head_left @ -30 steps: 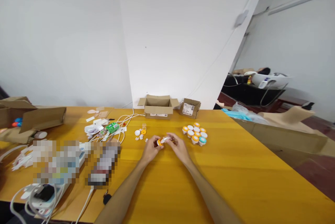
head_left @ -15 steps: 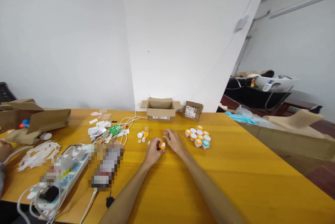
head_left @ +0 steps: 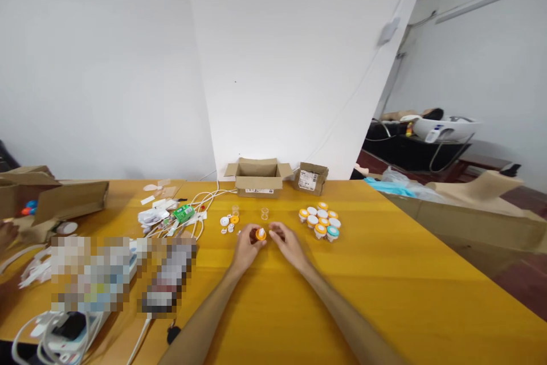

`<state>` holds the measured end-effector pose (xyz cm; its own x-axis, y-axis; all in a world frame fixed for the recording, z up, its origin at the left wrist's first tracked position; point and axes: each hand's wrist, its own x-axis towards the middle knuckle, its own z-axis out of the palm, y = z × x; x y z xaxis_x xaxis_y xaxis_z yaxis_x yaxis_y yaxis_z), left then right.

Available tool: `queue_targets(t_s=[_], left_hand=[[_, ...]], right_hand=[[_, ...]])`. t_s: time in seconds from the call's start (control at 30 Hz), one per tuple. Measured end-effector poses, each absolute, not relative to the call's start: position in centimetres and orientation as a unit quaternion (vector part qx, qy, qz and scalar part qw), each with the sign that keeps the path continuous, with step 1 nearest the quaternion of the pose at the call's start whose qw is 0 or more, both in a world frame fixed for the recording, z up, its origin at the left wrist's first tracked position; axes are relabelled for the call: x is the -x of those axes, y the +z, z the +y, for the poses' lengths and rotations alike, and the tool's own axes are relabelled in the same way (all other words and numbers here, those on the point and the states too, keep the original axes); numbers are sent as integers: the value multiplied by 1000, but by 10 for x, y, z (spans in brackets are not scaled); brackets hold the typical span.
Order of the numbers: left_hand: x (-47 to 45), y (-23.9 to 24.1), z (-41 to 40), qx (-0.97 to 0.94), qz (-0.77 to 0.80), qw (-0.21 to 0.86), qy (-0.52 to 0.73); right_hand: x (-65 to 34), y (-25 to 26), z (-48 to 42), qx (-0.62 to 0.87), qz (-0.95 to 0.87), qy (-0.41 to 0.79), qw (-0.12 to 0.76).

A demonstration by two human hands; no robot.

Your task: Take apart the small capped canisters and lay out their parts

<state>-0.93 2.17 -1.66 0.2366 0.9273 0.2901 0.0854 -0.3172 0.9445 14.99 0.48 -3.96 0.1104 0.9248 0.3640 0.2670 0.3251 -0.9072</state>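
My left hand (head_left: pixel 247 248) is closed around an orange ring-shaped cap (head_left: pixel 261 235) with a white piece standing in its middle. Just to the right, my right hand (head_left: pixel 290 244) has its fingers loosely bent and apart, with nothing visible in them. A small clear plastic cup (head_left: pixel 265 214) stands on the table behind both hands. Left of the hands lie a white round part (head_left: pixel 224 221), an orange ring (head_left: pixel 235 220) and some tiny white pieces (head_left: pixel 231 228), with another clear cup (head_left: pixel 235 210) behind them. Several capped little jars (head_left: pixel 322 217), with orange, white and teal lids, are grouped on the right.
An open cardboard box (head_left: pixel 258 184) and a smaller box (head_left: pixel 310 179) stand against the wall. Cables, a green packet (head_left: pixel 183 214), a blurred phone (head_left: pixel 171 274) and a power strip (head_left: pixel 102 314) fill the left side. Another person's hand (head_left: pixel 7 234) shows at the far left.
My right hand has drawn back toward me, and a clear cup now shows on the table where its fingers were. The left hand keeps the orange cap. The view has shifted slightly.
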Motion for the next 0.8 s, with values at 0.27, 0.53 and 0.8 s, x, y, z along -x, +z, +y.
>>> queue_targets(t_s=[0.27,0.53,0.8], left_hand=[[7,-17,18,-663,332,455,493],[10,-14,18,-703,327,402,487],[11,-13,19,-673,341,444,483]], right_hand=[[-134,-27,-8,422,-526,490,553],[-136,-18,-12,449,-518,444,577],[-131,-19,-14,465,-526,426,570]])
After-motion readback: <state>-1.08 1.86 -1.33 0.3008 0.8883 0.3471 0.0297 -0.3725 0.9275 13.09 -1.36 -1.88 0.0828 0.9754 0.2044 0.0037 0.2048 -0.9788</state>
